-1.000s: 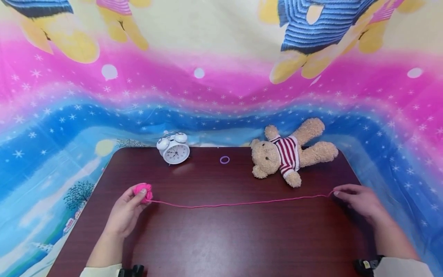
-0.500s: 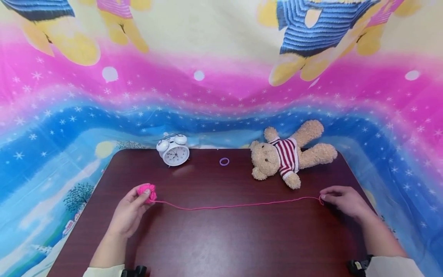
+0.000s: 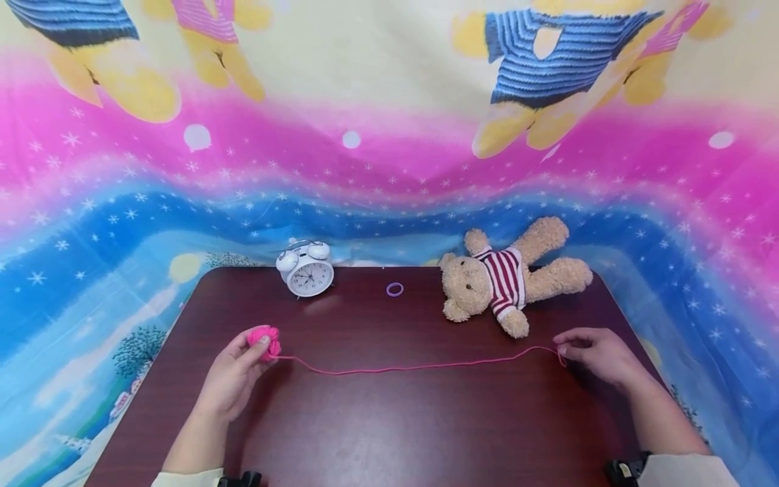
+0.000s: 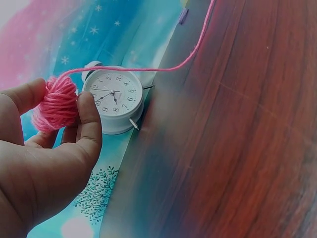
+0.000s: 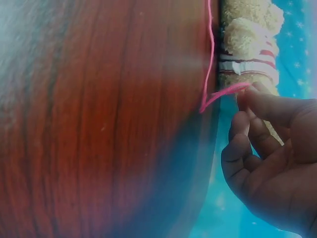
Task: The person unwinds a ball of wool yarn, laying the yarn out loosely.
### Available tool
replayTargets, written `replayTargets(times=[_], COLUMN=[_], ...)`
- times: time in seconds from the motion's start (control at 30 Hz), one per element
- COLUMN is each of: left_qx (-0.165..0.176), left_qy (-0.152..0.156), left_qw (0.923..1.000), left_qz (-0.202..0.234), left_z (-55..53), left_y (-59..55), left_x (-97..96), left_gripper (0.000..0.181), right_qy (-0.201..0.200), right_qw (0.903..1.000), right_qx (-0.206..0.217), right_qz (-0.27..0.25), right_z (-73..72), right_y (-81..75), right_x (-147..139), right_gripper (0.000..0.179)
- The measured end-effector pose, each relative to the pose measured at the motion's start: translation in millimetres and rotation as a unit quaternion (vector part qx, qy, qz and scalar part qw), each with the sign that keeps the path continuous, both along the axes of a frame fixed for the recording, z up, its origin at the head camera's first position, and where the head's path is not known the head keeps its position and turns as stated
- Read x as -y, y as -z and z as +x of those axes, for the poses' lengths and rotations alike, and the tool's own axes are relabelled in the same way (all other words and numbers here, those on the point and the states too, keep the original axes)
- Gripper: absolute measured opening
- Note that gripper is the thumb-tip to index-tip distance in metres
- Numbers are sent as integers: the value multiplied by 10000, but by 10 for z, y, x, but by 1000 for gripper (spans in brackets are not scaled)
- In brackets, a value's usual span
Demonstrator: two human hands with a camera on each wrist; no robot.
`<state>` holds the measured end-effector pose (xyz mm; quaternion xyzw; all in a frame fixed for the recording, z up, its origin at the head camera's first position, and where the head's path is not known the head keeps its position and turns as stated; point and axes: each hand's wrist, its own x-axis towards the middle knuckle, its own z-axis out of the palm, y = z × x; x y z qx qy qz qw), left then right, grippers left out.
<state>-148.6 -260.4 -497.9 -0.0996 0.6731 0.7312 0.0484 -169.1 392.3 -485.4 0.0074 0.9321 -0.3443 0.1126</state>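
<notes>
Between thumb and fingers, my left hand (image 3: 234,375) holds a small pink ball of yarn (image 4: 57,105) above the left side of the table. One strand of yarn (image 3: 402,368) runs from the ball across to the right, sagging a little. My right hand (image 3: 599,352) pinches the strand's other end between thumb and forefinger, below the teddy bear. In the right wrist view a short bit of yarn (image 5: 228,91) bends back from the right fingertips, and the other fingers are curled loosely.
A white twin-bell alarm clock (image 3: 309,276) stands at the table's back left. A purple ring (image 3: 395,289) lies at the back middle. The teddy bear (image 3: 506,281) in a striped shirt lies at the back right of the dark wooden table (image 3: 377,426). A printed cloth (image 3: 414,169) hangs behind.
My right hand has moved left, toward the middle, and the strand has slackened, with a small loop at the right fingertips. The left hand with the yarn ball has shifted slightly right.
</notes>
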Motion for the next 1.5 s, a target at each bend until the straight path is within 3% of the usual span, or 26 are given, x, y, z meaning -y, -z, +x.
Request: replayTargets(times=[0.73, 0.9, 1.13, 1.5], left_qx=[-16, 39, 31, -36], left_qy=[95, 89, 116, 238], left_qw=[9999, 10000, 9999, 9997], left_qz=[31, 24, 12, 57], left_z=[-19, -28, -46, -70], left_y=[-25, -10, -18, -21], left_x=[-144, -184, -269, -407], left_gripper=[55, 53, 51, 51], right_qy=[-81, -119, -101, -287], right_qw=[9990, 9990, 9964, 9943], right_qx=[-153, -274, -154, -188], right_qz=[-409, -345, -830, -1006], right_z=[-65, -95, -132, -196], right_y=[-43, -38, -46, -20], right_x=[279, 415, 657, 1020], right_gripper=[30, 33, 33, 37])
